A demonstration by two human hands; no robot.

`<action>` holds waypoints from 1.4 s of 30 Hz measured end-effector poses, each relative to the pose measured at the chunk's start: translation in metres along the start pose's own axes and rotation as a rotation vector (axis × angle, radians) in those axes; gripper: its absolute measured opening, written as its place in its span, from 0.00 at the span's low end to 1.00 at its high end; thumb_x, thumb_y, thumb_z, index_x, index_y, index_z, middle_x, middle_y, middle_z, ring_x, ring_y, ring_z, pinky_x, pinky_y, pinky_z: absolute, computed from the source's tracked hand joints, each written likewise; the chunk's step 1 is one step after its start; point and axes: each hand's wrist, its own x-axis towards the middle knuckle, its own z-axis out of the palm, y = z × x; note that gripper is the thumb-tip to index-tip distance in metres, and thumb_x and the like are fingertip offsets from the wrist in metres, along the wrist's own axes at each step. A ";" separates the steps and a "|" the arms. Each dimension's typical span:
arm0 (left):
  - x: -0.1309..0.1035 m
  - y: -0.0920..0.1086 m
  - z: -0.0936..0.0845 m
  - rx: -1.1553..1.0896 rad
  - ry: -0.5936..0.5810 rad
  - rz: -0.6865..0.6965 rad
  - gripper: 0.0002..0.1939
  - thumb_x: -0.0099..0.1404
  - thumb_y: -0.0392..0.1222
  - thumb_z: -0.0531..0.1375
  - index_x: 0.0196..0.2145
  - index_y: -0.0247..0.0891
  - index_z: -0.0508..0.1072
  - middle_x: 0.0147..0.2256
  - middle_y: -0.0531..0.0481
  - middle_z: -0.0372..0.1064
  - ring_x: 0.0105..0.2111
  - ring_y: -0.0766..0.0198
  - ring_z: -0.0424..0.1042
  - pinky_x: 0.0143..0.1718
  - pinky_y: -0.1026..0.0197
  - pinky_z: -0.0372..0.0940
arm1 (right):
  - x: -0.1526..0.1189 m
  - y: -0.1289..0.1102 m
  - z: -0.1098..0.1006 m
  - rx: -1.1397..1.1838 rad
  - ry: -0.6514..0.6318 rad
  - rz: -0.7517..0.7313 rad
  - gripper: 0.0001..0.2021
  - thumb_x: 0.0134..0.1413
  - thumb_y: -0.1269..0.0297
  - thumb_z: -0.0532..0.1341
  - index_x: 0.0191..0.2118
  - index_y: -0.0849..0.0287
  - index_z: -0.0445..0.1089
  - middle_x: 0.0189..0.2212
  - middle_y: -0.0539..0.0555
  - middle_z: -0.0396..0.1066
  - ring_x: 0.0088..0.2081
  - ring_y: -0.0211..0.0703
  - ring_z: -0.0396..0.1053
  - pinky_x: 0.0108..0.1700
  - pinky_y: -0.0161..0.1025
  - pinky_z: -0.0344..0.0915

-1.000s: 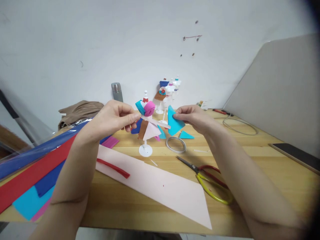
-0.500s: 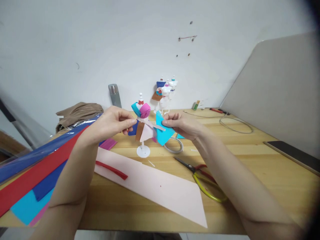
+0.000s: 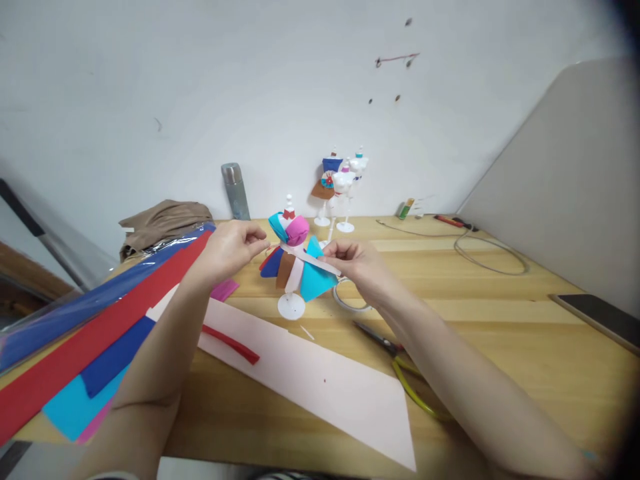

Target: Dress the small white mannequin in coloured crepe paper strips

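A small white dress-form mannequin (image 3: 291, 307) stands on its round base, with a turquoise and pink top, a red neck band and a skirt of coloured fabric pieces. From its waist a pale pink strip (image 3: 320, 260) runs out to the right. My right hand (image 3: 350, 261) pinches that strip by its free end, close to a turquoise fabric piece (image 3: 317, 281) at the skirt's right side. To the left of the mannequin, my left hand (image 3: 237, 245) has its fingers curled together, a little apart from the skirt. Whatever its fingertips may hold is hidden.
Pale pink fabric (image 3: 320, 380) lies in front, a red strip (image 3: 233, 343) on it. Scissors (image 3: 385, 340) and a tape roll (image 3: 347, 300) lie right. Dressed mannequins (image 3: 345, 180) and a flask (image 3: 235, 190) stand behind. Coloured fabrics (image 3: 65, 353) cover the left; a phone (image 3: 600, 313) lies right.
My left hand has come away from the skirt to the left. My right hand has shifted from the turquoise piece to the strip's end. The turquoise piece now hangs at the skirt; the view has shifted slightly.
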 end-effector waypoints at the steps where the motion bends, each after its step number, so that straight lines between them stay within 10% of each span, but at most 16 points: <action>1: 0.001 -0.001 0.001 -0.009 0.004 0.004 0.13 0.62 0.49 0.62 0.34 0.36 0.80 0.31 0.48 0.76 0.31 0.60 0.70 0.34 0.59 0.62 | 0.000 0.001 0.001 0.003 0.005 0.004 0.16 0.33 0.54 0.73 0.21 0.57 0.69 0.17 0.47 0.67 0.21 0.35 0.61 0.27 0.37 0.58; 25: 0.008 -0.006 0.009 -0.592 -0.414 0.063 0.39 0.55 0.42 0.70 0.63 0.45 0.68 0.67 0.44 0.62 0.70 0.48 0.58 0.73 0.48 0.50 | 0.003 0.011 0.007 -0.049 0.028 -0.033 0.19 0.36 0.48 0.73 0.21 0.56 0.68 0.18 0.48 0.64 0.22 0.37 0.59 0.27 0.39 0.57; 36: 0.015 0.005 0.032 -0.796 -0.360 -0.042 0.22 0.49 0.41 0.72 0.42 0.37 0.73 0.45 0.43 0.77 0.50 0.55 0.76 0.57 0.54 0.68 | 0.001 0.017 0.011 -0.138 0.027 -0.095 0.22 0.37 0.45 0.73 0.21 0.56 0.66 0.17 0.47 0.63 0.21 0.37 0.59 0.26 0.38 0.58; 42: 0.011 0.007 0.041 -0.711 -0.348 -0.122 0.20 0.52 0.46 0.70 0.39 0.35 0.72 0.30 0.50 0.74 0.29 0.64 0.74 0.31 0.63 0.67 | 0.002 0.017 0.012 -0.254 0.052 -0.170 0.21 0.43 0.44 0.69 0.23 0.56 0.66 0.19 0.47 0.62 0.23 0.36 0.57 0.26 0.37 0.54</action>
